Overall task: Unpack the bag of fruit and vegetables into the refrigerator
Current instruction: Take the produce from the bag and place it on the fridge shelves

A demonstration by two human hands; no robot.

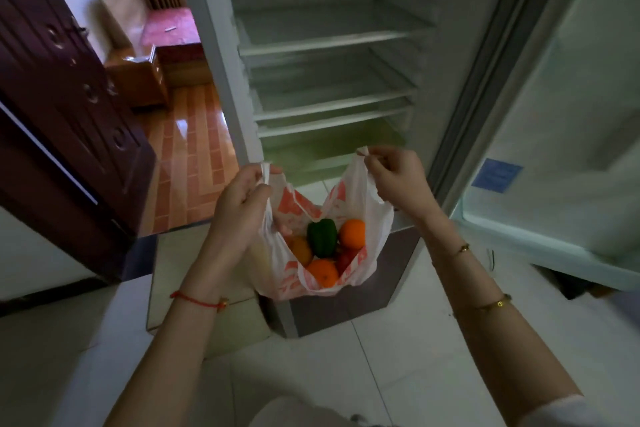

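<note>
A white plastic bag with orange print (377,236) hangs open in front of the refrigerator. My left hand (239,208) grips its left handle and my right hand (398,180) pinches its right handle, holding the mouth apart. Inside lie a green bell pepper (322,236), an orange (352,233) at the right, another orange (322,272) at the front, a yellowish fruit (300,249) at the left and a red fruit (346,258), partly hidden. The refrigerator (329,42) stands open with several bare shelves.
The refrigerator door (561,121) is swung open at the right. A dark wooden door (62,97) stands open at the left, with a room with an orange floor and a wooden cabinet (138,76) beyond. White floor tiles (381,374) lie below.
</note>
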